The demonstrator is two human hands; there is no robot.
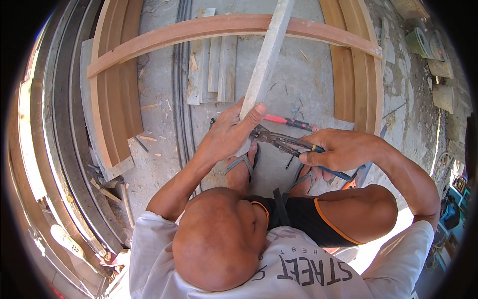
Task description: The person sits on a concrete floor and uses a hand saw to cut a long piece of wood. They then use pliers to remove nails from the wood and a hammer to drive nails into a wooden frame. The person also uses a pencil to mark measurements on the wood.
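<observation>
My left hand (230, 130) is closed round the lower part of a pale, rough wooden batten (269, 52), which slants away from me over a reddish crosspiece (219, 26). My right hand (343, 147) grips a pair of pliers (281, 140) with blue handles. The dark jaws are at the batten's near end, just below my left thumb; what they bite on is too small to make out. Behind the pliers, a tool with a red and black handle (286, 121) lies on the concrete, its head hidden by my left hand.
Brown door-frame timbers lie left (113, 94) and right (358, 84), bridged by the crosspiece. Short boards (211, 70) and long dark rods (180, 89) rest on the concrete floor (159, 107). Dark beams (74, 139) line the left side; a green bucket (419, 42) stands far right.
</observation>
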